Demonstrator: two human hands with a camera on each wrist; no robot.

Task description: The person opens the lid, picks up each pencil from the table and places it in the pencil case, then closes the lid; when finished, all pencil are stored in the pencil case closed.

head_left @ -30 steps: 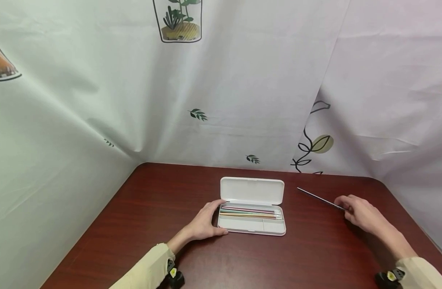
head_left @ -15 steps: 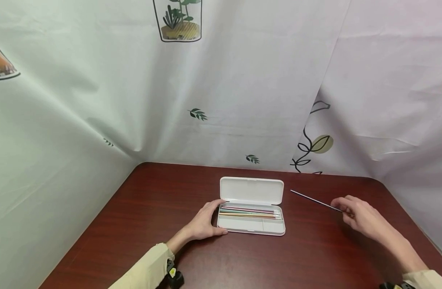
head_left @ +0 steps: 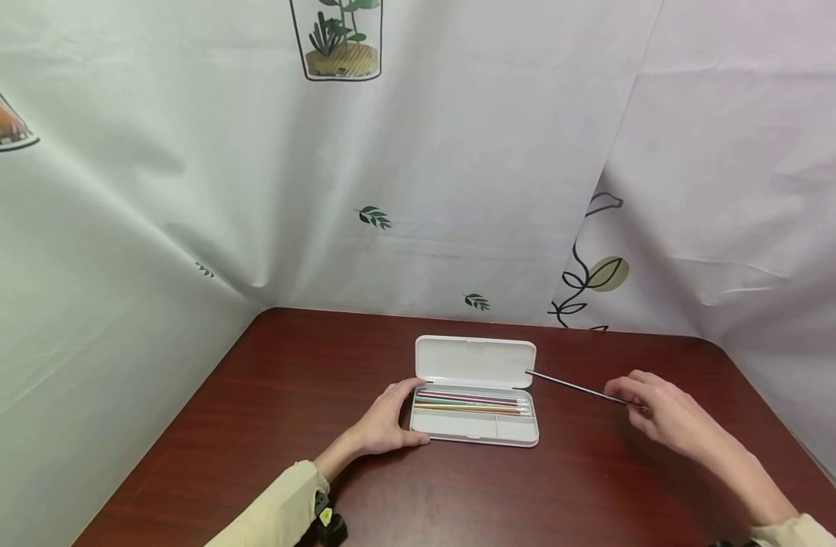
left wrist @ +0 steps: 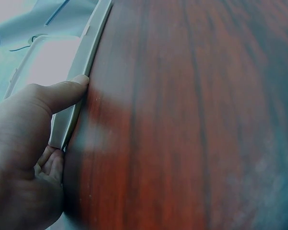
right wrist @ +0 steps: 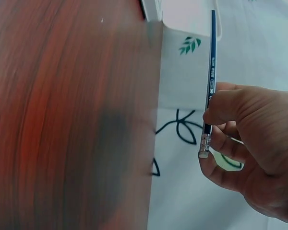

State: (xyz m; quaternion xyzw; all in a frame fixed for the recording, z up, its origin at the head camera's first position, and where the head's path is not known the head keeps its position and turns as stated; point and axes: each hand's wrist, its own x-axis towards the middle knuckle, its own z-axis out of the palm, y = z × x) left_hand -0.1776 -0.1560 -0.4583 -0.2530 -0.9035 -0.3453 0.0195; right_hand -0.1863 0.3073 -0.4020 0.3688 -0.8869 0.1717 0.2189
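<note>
A white pencil case (head_left: 482,439) lies on the table with its lid (head_left: 475,361) raised. Inside, several coloured pencils (head_left: 468,403) lie side by side in the back compartment. My left hand (head_left: 383,427) holds the case's left end, thumb on the front edge and fingers toward the back; the left wrist view shows the thumb against the case wall (left wrist: 62,125). To the right of the case, my right hand (head_left: 670,416) pinches a dark blue pencil (right wrist: 211,62) near its eraser end, above the table. Its far end points left, in front of the lid's right edge.
The dark red wooden table (head_left: 288,395) spreads around the case. White cloth (head_left: 418,152) with printed plants hangs behind it and along both sides.
My right hand has moved left, bringing the pencil's far end from right of the case to the lid's right edge. My left hand and the case have stayed put.
</note>
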